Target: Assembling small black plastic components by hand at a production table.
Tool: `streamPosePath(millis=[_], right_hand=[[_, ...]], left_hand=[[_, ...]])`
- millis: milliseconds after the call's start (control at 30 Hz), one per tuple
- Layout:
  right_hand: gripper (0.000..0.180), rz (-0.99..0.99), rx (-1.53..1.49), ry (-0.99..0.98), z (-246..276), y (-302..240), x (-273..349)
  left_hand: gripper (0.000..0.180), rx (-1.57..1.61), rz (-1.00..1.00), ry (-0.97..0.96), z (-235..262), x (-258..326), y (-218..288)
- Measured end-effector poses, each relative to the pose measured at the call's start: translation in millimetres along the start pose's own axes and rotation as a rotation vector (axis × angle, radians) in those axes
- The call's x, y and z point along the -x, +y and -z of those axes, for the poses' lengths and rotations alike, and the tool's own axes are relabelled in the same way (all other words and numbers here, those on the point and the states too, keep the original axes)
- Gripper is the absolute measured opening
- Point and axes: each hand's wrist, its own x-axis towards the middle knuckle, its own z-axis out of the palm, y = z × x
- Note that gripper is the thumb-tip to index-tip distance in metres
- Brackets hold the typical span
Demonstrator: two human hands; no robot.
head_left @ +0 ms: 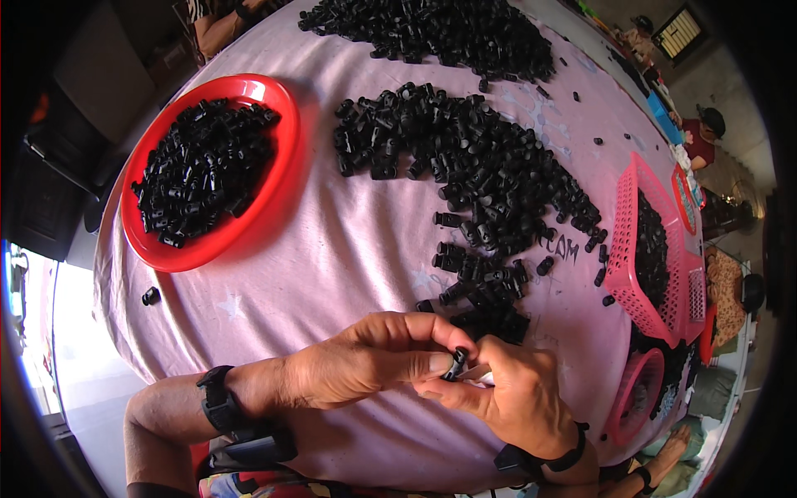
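Observation:
My left hand and my right hand meet near the table's front edge, fingertips pinched together on one small black plastic part. Both wrists carry black bands. Just beyond my fingers lies a long curved heap of loose black parts on the pink tablecloth. A round red tray at the left holds several more of the black parts. A second heap of black parts lies at the far edge.
A pink mesh basket with black parts stands at the right, a smaller pink basket below it. One stray black part lies near the left edge. Another person's arm shows at the far side; other people sit far right.

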Motion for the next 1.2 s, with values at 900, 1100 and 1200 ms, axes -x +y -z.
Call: streamPosePath(millis=[900,1100,1200], right_hand=[[0.021,-0.055,-0.600,-0.024,15,1,-4],[0.019,-0.021,-0.451,-0.052,18,-2,-5],[0.017,-0.027,-0.492,-0.028,14,1,-6]], left_hand=[[0.036,0.163,0.080,-0.020,1,8,6],[0.036,-0.223,0.050,-0.030,-3,8,14],[0.038,-0.264,0.009,-0.026,-2,8,12]])
